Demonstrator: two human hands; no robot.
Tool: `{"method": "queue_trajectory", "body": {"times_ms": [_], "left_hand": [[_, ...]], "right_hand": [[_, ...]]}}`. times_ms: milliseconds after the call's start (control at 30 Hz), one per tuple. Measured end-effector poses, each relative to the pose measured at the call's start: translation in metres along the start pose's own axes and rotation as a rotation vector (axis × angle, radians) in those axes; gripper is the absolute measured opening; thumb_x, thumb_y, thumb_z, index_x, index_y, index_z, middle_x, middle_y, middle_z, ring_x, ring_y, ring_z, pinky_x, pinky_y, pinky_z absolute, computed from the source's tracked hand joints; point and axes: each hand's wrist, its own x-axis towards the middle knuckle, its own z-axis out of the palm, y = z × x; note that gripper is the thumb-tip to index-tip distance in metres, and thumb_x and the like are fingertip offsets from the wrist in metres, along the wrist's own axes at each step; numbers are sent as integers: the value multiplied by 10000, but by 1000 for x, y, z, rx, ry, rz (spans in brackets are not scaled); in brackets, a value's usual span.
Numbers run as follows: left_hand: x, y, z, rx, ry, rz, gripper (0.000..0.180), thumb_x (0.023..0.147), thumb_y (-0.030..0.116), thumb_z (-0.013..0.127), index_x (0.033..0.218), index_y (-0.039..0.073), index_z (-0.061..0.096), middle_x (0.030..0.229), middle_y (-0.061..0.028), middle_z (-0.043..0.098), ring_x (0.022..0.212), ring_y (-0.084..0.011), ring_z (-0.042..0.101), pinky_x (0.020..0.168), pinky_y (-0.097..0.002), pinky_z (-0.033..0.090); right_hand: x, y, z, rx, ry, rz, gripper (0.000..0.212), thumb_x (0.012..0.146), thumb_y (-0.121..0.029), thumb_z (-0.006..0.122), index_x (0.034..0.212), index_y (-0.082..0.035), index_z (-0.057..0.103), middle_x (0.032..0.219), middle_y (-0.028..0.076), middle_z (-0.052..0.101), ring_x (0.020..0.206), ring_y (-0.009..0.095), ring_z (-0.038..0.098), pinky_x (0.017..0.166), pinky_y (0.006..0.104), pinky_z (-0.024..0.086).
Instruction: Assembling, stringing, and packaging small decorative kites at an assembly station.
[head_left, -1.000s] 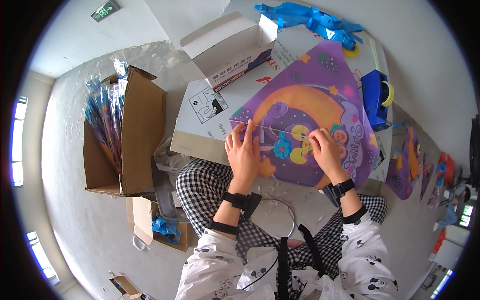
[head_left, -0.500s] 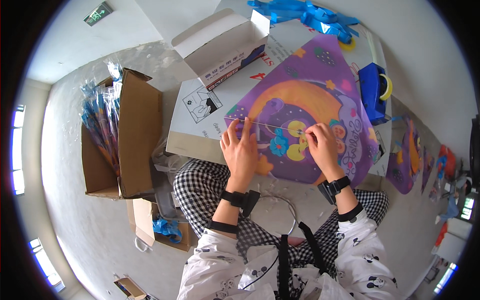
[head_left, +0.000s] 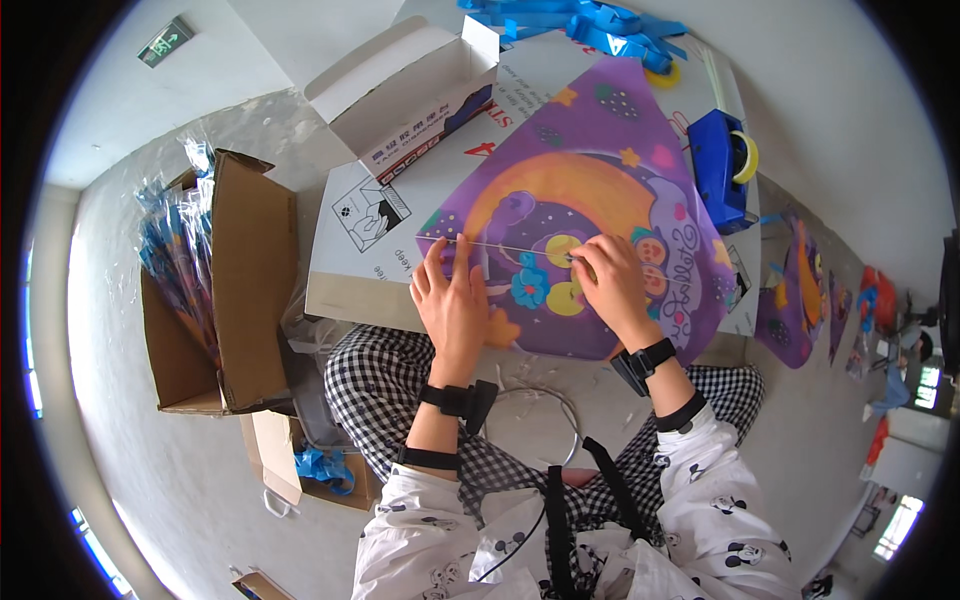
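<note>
A purple printed kite sheet [head_left: 583, 128] with an orange moon and yellow and blue figures lies on a large white box in front of me. A thin pale strand [head_left: 512, 246] runs straight across it; I cannot tell whether it is a string or a stick. My right hand [head_left: 614, 290] pinches this strand near the middle of the sheet, thumb against forefinger. Over the sheet's left corner rests my left hand [head_left: 455, 305], its fingers stretched out and the fingertips touching the strand's left part.
On the white box [head_left: 335, 255] stand an opened carton [head_left: 410, 130] and a blue tape dispenser [head_left: 715, 165]. Blue ribbons [head_left: 610, 25] lie at its far edge. To the left, a brown box [head_left: 255, 290] holds wrapped bundles. Another purple sheet [head_left: 785, 325] hangs at right.
The view has shifted, so everything sits a little further left. Both hands keep nearly the same places on the sheet, the right still pinching the strand.
</note>
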Motion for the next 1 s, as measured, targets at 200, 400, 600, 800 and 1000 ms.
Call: {"method": "queue_trajectory", "body": {"times_ms": [200,400,600,800,1000], "left_hand": [[0,-1,0,-7,3,-2,405,886,146,598,1288,103,577,1280,-112,490,1156,-318,454,1001,-436,374],[0,-1,2,-6,12,8,403,885,148,599,1285,102,580,1278,-114,493,1152,-313,458,998,-434,375],[0,0,2,-8,24,10,404,880,151,607,1280,104,585,1273,-108,499,1137,-307,467,990,-436,382],[-1,-1,3,13,29,13,409,876,150,613,1282,108,584,1273,-103,502,1124,-297,476,980,-432,393],[-1,1,3,-6,28,24,410,878,156,610,1285,114,583,1269,-107,506,1120,-298,481,978,-432,391]], "right_hand": [[2,-4,3,-3,-14,-1,120,773,-54,678,848,-90,592,836,34,544,839,235,552,771,373,414],[5,-5,11,-6,5,-33,136,777,-52,674,850,-90,567,825,32,537,830,236,546,752,374,400],[3,-6,15,102,36,44,124,775,-47,678,841,-93,584,817,38,550,816,247,548,732,384,406],[0,-6,16,159,36,148,157,779,-32,688,914,-70,618,854,48,594,788,266,567,735,386,428],[-18,-3,-6,92,122,175,260,761,-19,672,993,-89,578,914,82,565,869,294,560,770,408,427]]}}
